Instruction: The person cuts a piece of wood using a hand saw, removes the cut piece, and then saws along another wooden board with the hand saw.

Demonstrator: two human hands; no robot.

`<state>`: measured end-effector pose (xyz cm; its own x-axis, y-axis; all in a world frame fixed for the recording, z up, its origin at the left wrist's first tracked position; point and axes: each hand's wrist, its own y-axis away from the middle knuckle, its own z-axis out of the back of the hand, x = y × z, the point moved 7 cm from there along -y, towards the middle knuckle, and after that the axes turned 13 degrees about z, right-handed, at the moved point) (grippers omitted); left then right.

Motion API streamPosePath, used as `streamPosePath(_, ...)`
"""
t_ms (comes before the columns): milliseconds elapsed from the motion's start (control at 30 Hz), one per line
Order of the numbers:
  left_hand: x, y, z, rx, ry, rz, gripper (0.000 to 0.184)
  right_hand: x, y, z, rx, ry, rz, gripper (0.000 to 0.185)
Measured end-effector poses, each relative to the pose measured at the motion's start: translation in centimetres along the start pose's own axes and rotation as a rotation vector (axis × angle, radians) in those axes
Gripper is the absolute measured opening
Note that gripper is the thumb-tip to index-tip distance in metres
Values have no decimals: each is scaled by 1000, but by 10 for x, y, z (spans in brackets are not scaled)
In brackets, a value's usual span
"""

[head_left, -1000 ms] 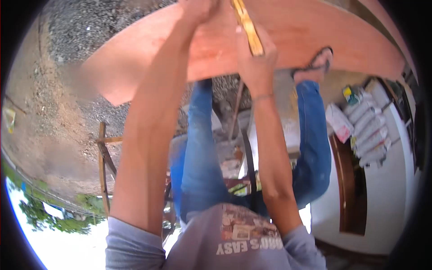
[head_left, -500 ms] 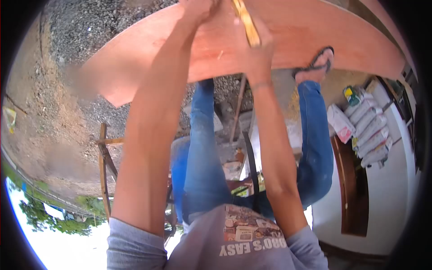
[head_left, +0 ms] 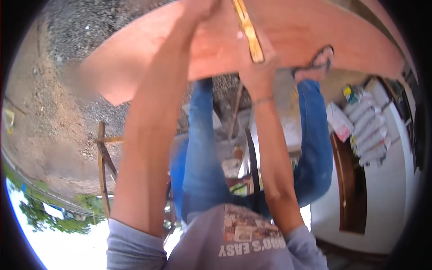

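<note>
A large reddish board (head_left: 310,33) spans the top of the view. My right hand (head_left: 260,63) is wrapped round the near end of a long yellow tool (head_left: 250,33), which extends over the board and out of the top edge. What the tool's far end touches is out of view. At the top edge, left of the tool, my left hand (head_left: 201,6) is over the board; its fingers are blurred and partly cut off. My right foot in a black flip-flop (head_left: 321,63) rests on the board's near part.
Gravel (head_left: 81,27) and dirt ground lie at the left. A wooden frame (head_left: 102,166) stands left of my left arm. Something blue (head_left: 179,175) is beside my left leg. Stacked sacks (head_left: 369,130) lie at the right, by a white wall (head_left: 382,202) with a brown-edged opening.
My right hand and the yellow tool moved slightly away from me, then back toward me. My left hand has stayed nearly in place.
</note>
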<state>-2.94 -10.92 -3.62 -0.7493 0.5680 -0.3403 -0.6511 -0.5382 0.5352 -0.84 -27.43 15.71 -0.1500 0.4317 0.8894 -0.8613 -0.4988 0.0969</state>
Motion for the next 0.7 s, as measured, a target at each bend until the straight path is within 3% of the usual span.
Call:
streamPosePath(33,2,-4,-13,141,-23,23,37,32,29,29,43,5,-93,28)
streamPosePath(133,6,6,-9,-63,-19,-26,37,94,135,108,164,100,-258,48)
streamPosePath(167,-1,6,-2,-13,1,5,35,111,163,129,189,92,-341,51)
streamPosePath(267,0,6,-5,-29,-13,-15,36,77,140,101,132,42,-298,52)
streamPosePath(300,7,7,-5,-20,-27,-2,35,38,110,68,72,84,-157,43)
streamPosePath(333,9,5,-7,-9,-34,-2,35,14,62,32,74,39,-221,31)
streamPosePath(367,4,1,-10,-3,-32,-8,35,-14,16,-3,90,-17,-137,23)
streamPosePath(433,9,-4,-10,-84,-38,-39,35,-14,-24,-19,63,-26,-61,23)
streamPosePath(467,4,0,-8,-112,-37,-61,35,-11,-15,-9,43,-49,-36,23)
streamPosePath(533,3,-3,-14,90,-55,-9,36,26,46,42,89,67,-114,30)
streamPosePath(600,3,1,-5,0,-69,-20,36,75,122,94,198,71,-259,48)
streamPosePath(700,0,5,-8,33,-12,0,35,112,150,124,192,103,-245,49)
